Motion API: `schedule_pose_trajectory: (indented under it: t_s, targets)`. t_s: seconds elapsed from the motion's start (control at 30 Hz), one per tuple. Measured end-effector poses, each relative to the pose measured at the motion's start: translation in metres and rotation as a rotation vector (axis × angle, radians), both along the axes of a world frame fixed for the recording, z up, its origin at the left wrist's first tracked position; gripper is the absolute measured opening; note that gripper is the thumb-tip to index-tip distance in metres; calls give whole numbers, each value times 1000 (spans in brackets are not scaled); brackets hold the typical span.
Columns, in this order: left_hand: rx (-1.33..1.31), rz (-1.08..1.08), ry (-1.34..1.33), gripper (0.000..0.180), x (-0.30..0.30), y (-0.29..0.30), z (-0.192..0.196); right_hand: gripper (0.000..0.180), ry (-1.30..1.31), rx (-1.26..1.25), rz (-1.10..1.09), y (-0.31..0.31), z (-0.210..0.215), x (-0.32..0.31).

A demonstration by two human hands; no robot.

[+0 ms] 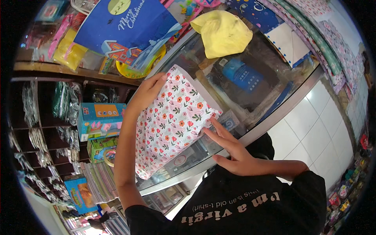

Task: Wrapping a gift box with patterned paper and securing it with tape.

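A parcel in white floral paper [176,113] lies aslant on the glass counter [256,133], its long sides running from upper right to lower left. The left hand [150,93] lies along its upper left edge, fingers extended and together on the paper; whether the thumb grips underneath, I cannot tell. The right hand [229,149] is partly open, thumb apart from the fingers, its fingertips touching the parcel's right corner and holding nothing.

Between the parcel's lower right side and the counter's near metal rim runs a narrow strip of glass, and the right wrist crosses that rim. To the upper right the glass stretches wider, up to a yellow cloth [225,34] well apart from both hands; a blue package [243,74] shows through it. Room is tighter on the left: a blue bag [129,33] stands near the parcel's upper end, and boxes [100,122] crowd close to the left forearm. Rolls of patterned paper [313,43] border the counter's far right end.
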State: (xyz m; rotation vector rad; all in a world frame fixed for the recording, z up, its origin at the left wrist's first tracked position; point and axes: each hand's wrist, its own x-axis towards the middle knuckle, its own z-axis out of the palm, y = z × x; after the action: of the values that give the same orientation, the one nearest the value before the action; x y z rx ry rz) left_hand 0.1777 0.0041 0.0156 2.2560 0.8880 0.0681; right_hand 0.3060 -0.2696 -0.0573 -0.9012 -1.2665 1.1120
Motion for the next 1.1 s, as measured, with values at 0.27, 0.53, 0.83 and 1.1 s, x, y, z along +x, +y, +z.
schedule_pose_trajectory:
  t_s: [0.27,0.53,0.83,1.1]
  targets:
    - [-169,236,124,56,12,2,8,87,63,-47,56,0,1,13]
    - [-525,307,113,53,5,8,5,92,162,9,158,24,0,-6]
    - [-457,303,79,45,1,1,-1,90,45,52,135,34,-3,-25]
    - [-445,109,17,43,2,11,-11,73,20,-97,197,26,8,0]
